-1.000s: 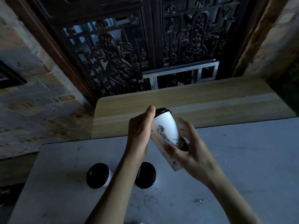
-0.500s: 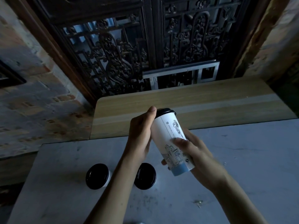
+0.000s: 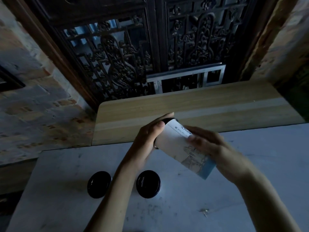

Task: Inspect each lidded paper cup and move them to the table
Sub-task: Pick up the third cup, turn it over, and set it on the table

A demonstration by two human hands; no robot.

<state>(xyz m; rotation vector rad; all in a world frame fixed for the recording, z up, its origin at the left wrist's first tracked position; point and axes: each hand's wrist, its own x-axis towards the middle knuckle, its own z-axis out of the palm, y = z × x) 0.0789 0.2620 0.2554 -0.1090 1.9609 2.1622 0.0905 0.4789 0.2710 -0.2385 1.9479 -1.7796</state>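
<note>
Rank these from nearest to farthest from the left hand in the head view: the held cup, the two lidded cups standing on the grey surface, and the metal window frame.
1. Held cup: in the left hand.
2. Right standing cup: below, right of the forearm.
3. Left standing cup: below, left of the forearm.
4. Metal window frame: behind the wooden table.

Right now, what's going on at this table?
A person holds one paper cup tilted in both hands: the left hand near its black lid, the right hand around its lower body. Two more lidded cups stand upright on the grey table below, untouched.
</note>
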